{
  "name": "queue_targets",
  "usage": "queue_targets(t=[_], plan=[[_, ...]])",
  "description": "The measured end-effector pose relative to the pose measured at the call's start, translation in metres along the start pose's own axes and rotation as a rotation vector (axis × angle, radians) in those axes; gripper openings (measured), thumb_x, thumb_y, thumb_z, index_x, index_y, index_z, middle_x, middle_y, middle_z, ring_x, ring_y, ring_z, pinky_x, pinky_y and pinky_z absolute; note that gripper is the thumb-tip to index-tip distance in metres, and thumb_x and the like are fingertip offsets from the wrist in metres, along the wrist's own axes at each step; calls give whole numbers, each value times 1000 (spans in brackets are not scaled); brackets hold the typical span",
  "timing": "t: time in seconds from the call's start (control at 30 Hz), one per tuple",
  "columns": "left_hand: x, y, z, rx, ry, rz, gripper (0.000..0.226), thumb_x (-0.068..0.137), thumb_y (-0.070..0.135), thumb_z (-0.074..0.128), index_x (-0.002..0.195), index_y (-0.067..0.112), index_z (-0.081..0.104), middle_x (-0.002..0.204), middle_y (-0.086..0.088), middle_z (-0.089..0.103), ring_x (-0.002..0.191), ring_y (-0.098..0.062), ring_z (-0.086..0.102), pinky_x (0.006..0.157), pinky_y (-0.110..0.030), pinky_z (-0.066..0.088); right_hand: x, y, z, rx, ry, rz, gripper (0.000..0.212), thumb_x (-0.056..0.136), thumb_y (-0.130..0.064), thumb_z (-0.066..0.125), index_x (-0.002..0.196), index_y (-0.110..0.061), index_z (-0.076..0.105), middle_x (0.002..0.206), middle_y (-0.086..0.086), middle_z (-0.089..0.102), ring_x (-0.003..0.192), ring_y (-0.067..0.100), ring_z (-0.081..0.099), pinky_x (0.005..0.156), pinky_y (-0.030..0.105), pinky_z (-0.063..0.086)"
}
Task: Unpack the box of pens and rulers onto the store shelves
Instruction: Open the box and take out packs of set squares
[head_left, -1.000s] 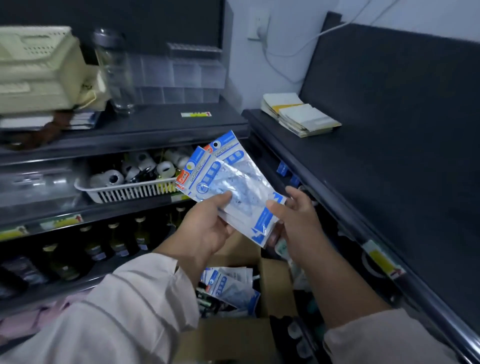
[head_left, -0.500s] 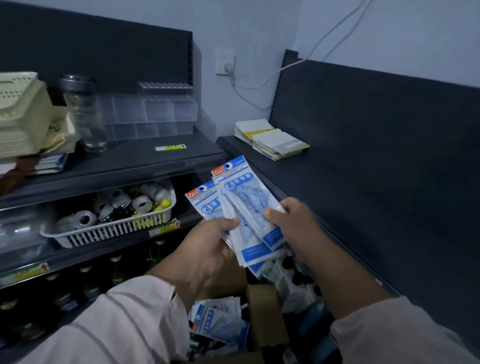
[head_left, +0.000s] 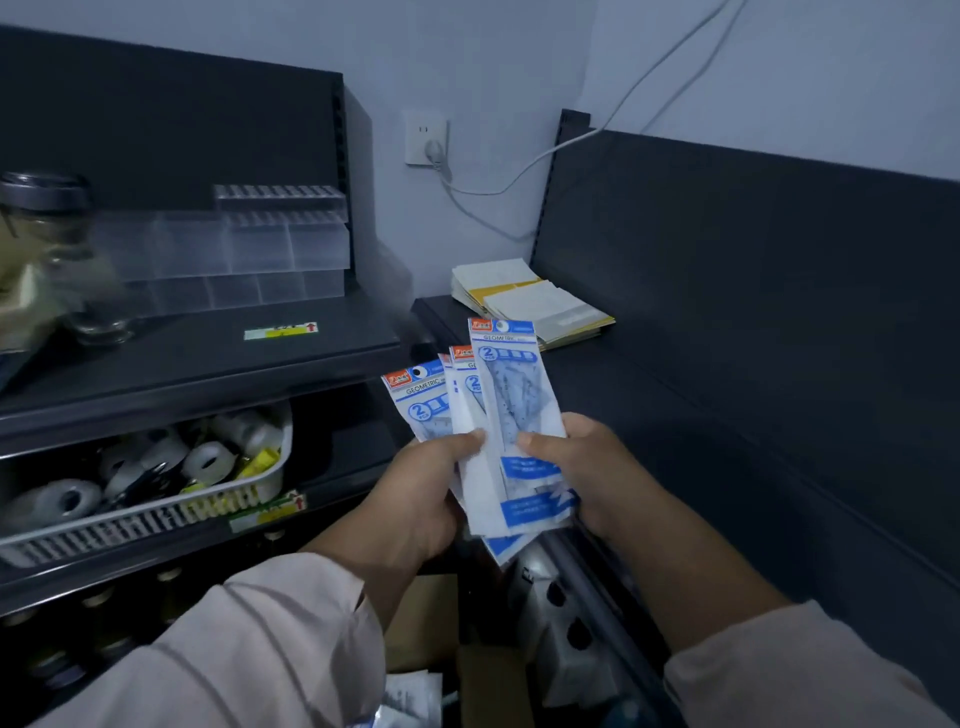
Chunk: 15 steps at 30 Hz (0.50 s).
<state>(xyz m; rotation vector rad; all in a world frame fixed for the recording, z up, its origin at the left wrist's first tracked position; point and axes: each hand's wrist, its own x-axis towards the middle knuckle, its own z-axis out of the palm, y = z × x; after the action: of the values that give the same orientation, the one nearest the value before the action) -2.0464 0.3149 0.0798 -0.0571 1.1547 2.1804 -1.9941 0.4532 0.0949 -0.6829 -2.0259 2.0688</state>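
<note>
Left hand (head_left: 415, 501) and right hand (head_left: 589, 475) both pinch a fanned bunch of ruler packs (head_left: 511, 410), thumbs on top. The packs stand upright above the box (head_left: 426, 613), near the right shelf (head_left: 654, 379). This looks like sorting mid-unpack. Next, the front pack needs separating and laying on the shelf. A second ago the packs lay tilted and lower.

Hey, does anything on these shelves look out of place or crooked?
A price label lies flat on top of the left shelf, not on its front edge. The held ruler packs are fanned unevenly.
</note>
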Motion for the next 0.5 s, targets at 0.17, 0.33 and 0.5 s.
queue_targets(t=[0.17,0.33,0.5], plan=[[50,-11,24,49,39,13,31,92,-2,45,114,12,61,103,-12,72,94,-34,69,84,-53,52,49,0,-50,22,29,72,19,84,-4,69,102,-10,64,88,10,74,77,28,72,65,42,58],[91,-24,44,73,126,-11,24,91,-4,49,105,8,63,93,-12,74,83,-28,71,82,-51,53,90,7,-89,98,68,156,22,85,0,66,105,-7,61,93,14,72,79,31,70,67,46,58],[117,-33,66,99,104,-64,23,91,-2,50,108,9,64,97,-13,73,85,-30,71,76,-48,55,116,18,-114,163,7,252,29,85,1,63,113,-5,59,99,17,72,86,35,70,76,53,56]])
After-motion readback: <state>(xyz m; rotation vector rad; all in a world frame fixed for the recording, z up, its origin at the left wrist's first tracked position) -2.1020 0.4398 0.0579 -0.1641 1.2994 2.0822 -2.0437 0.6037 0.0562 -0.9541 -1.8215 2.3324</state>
